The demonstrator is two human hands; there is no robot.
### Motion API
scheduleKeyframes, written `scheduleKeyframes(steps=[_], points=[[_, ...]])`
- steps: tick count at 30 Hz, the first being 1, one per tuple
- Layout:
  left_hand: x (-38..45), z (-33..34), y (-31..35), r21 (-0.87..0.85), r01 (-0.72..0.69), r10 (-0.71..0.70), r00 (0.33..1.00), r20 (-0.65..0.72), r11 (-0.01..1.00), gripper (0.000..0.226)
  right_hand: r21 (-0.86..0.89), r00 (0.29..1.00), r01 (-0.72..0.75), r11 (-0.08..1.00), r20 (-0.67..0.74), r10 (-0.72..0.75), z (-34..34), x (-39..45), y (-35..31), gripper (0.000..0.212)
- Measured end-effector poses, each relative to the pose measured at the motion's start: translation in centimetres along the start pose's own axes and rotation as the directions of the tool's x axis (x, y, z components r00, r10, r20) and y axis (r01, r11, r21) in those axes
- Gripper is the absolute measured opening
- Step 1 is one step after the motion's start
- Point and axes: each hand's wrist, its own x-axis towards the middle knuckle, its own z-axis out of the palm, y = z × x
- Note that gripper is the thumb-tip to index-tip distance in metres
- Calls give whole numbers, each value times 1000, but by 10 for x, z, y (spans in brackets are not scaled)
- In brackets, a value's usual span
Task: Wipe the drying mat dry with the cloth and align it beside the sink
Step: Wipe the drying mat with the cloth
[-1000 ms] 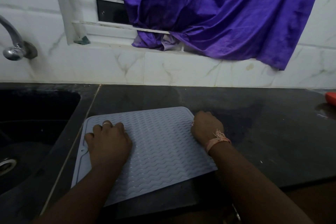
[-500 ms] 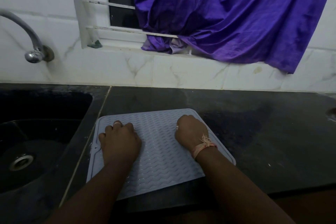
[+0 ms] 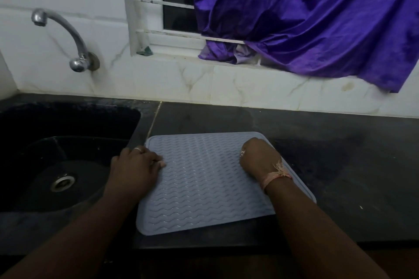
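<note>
Drying mat (image 3: pixel 204 179), pale grey with a wavy ribbed face, lies flat on the dark table (image 3: pixel 340 165), just right of the black sink (image 3: pixel 68 142), and it sits a touch askew, its near edge slanting up toward the right. The left hand (image 3: pixel 136 170) is at the mat's left edge, knuckles up, fingers (image 3: pixel 158 162) curled down with the tips pressing on the ribbed surface just inside the rim; a ring shows on one finger. Whether anything is pinched under those fingers I cannot tell. The right hand (image 3: pixel 258 157) rests on the mat's far right part, fingers folded under into a loose fist, knuckles toward the wall; what the fingertips do beneath is hidden. A pale thread band (image 3: pixel 275 175) circles that wrist. Both forearms reach in from the near side. Beyond the fingers, past the mat's far edge, bare dark table runs to the white tiled wall. Up and left of the left fingers a metal tap (image 3: pixel 68 36) arches over the sink, whose drain (image 3: pixel 63 181) sits left of that hand. Above the right fingers, purple fabric (image 3: pixel 306 18) hangs over the window bars.
</note>
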Motion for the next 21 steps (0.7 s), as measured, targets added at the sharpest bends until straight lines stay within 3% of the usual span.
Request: scheduleKeyframes(steps=[12,21], points=[[-1,2,2,21,8,-6,996,-87,1000,29,23,984,175,984,-33,-174,22,-18,-69,14],[0,4,1,7,22,-21,990,-142,1000,25,-55,991,100,993,-86,-105,18,-18,-51,14]])
